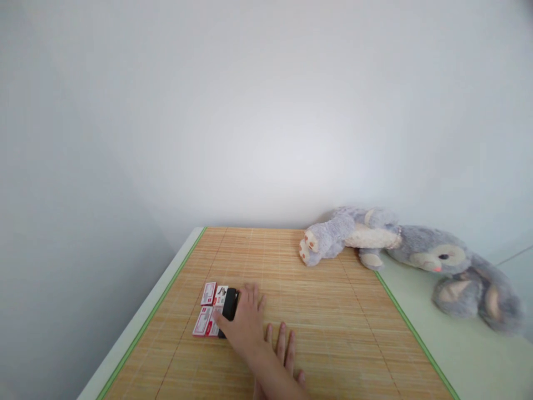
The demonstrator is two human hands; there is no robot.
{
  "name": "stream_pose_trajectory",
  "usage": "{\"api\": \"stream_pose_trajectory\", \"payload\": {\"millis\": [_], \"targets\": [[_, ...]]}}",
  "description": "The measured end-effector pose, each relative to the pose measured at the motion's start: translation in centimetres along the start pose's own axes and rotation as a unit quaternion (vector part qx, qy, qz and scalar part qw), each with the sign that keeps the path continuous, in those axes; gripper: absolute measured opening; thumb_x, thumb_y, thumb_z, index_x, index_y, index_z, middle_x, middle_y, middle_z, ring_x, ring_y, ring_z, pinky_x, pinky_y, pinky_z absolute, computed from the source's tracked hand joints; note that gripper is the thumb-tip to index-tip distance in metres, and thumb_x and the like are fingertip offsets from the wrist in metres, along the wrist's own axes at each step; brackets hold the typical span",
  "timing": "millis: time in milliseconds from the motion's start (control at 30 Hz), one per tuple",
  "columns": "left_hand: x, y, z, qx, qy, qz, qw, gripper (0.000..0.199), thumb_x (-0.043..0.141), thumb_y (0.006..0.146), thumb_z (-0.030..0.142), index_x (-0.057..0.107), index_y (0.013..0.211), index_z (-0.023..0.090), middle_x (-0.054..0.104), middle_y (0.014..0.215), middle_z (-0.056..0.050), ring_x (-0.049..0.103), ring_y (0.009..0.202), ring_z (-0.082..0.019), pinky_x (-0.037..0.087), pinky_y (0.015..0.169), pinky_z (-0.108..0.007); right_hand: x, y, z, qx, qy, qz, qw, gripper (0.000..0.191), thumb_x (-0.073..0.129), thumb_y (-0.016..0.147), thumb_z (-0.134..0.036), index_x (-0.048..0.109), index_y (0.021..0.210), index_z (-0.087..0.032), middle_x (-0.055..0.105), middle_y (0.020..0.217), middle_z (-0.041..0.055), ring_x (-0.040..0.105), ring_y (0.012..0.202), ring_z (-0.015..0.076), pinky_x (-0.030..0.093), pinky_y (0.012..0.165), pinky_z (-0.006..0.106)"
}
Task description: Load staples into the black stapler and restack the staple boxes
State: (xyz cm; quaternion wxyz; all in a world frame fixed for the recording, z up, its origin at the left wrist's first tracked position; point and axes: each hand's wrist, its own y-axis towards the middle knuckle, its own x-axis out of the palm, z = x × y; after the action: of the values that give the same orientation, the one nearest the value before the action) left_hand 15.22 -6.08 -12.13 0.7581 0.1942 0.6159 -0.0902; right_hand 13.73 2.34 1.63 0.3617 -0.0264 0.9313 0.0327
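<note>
Black object under the right grip, small cartons beside it

A black, elongated object (229, 305), by its look perhaps a stapler, lies on the mat (325, 300) that covers much of the tabletop (487, 361), along the right edge of a cluster of small cartons; the right grip (245, 319) is over its right side, fingers spread and pointing away from the person, thumb stretched leftward across its near part to the lower right carton (213, 329); whether it is clasped or merely covered, I cannot tell. The left grip (280, 351) is spread palm down with nothing in it, partly hidden beneath the crossing right forearm (270, 364).

The black object should prove stiff and fairly sturdy, likely weightier than any one carton and perhaps a little slick; its long sides near the middle look the best place to pinch. The cartons are probably thin card, light and easily dented; flat opposite edges would suit a gentle hold.

As for print, the upper left carton (208, 294) and lower left carton (202, 321) bear white panels with reddish borders and red marks; the upper right carton (220, 296) shows a dark tool pictured above a red patch; the lettering is too small to read, and no brand can be made out.
</note>
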Motion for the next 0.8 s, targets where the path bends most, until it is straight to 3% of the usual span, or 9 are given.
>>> {"api": "stream_pose_trajectory", "payload": {"millis": [133, 200, 300, 433, 567, 667, 800], "targets": [[0.0, -0.5, 0.5, 0.02, -0.009, -0.035, 0.999, 0.087, 0.064, 0.087, 0.041, 0.021, 0.162, 0.039, 0.032, 0.167, 0.0, 0.035, 0.15, -0.042, 0.039, 0.115, -0.069, 0.1, 1.0, -0.2, 0.002, -0.002, 0.029, 1.0, 0.056, 0.066, 0.086, -0.04, 0.057, 0.135, -0.015, 0.047, 0.156, 0.0193, 0.022, 0.155, 0.0403, 0.009, 0.124, 0.065], [0.4, -1.2, 1.4, -0.007, -0.007, -0.023, 1.0, 0.078, 0.059, 0.091, 0.036, 0.026, 0.161, 0.041, 0.037, 0.164, 0.002, 0.039, 0.15, -0.037, 0.037, 0.119, -0.065, -1.7, 1.2, 1.3, -0.019, -0.012, 0.017, 1.0, 0.042, 0.061, 0.088, -0.031, 0.062, 0.128, -0.019, 0.054, 0.149, 0.015, 0.03, 0.152, 0.0364, 0.012, 0.123, 0.063], [0.3, -2.1, 2.7, -0.045, -0.007, 0.015, 0.999, 0.068, 0.055, 0.093, 0.032, 0.035, 0.157, 0.045, 0.048, 0.159, 0.006, 0.042, 0.148, -0.033, 0.026, 0.126, -0.063, -5.9, 1.7, 4.7, -0.051, -0.022, -0.015, 0.998, 0.036, 0.064, 0.084, -0.025, 0.068, 0.12, -0.025, 0.062, 0.14, 0.0087, 0.041, 0.144, 0.0306, 0.016, 0.123, 0.057], [-3.2, -1.3, 2.4, -0.075, -0.026, 0.054, 0.995, 0.065, 0.06, 0.089, 0.042, 0.046, 0.153, 0.042, 0.043, 0.162, 0.003, 0.039, 0.149, -0.034, 0.022, 0.127, -0.062, -12.4, 2.3, 9.3, -0.088, -0.029, -0.073, 0.993, 0.037, 0.072, 0.077, -0.026, 0.075, 0.114, -0.029, 0.065, 0.137, 0.005, 0.042, 0.143, 0.0298, 0.021, 0.121, 0.053], [-7.7, 1.6, 1.1, -0.099, -0.025, 0.07, 0.992, 0.071, 0.057, 0.091, 0.049, 0.038, 0.158, 0.036, 0.031, 0.169, -0.002, 0.027, 0.155, -0.036, 0.022, 0.124, -0.066, -16.7, 2.4, 12.0, -0.114, -0.024, -0.104, 0.988, 0.041, 0.075, 0.075, -0.027, 0.076, 0.116, -0.029, 0.063, 0.142, 0.0068, 0.045, 0.14, 0.0288, 0.027, 0.119, 0.048], [-9.1, 3.5, 0.6, -0.092, -0.028, 0.052, 0.994, 0.074, 0.055, 0.093, 0.054, 0.031, 0.161, 0.037, 0.033, 0.168, -0.002, 0.023, 0.156, -0.038, 0.015, 0.123, -0.071, -17.2, 2.4, 12.2, -0.129, -0.01, -0.11, 0.985, 0.039, 0.076, 0.075, -0.026, 0.077, 0.114, -0.029, 0.064, 0.141, 0.0066, 0.048, 0.138, 0.0272, 0.029, 0.119, 0.045], [-8.9, 4.5, 0.8, -0.102, -0.037, 0.036, 0.993, 0.064, 0.05, 0.096, 0.057, 0.043, 0.156, 0.036, 0.038, 0.165, -0.002, 0.023, 0.156, -0.039, 0.008, 0.122, -0.074, -15.1, 3.1, 11.0, -0.138, 0.02, -0.105, 0.985, 0.035, 0.079, 0.078, -0.033, 0.077, 0.113, -0.029, 0.068, 0.134, 0.0064, 0.051, 0.136, 0.0288, 0.024, 0.121, 0.052]]}}
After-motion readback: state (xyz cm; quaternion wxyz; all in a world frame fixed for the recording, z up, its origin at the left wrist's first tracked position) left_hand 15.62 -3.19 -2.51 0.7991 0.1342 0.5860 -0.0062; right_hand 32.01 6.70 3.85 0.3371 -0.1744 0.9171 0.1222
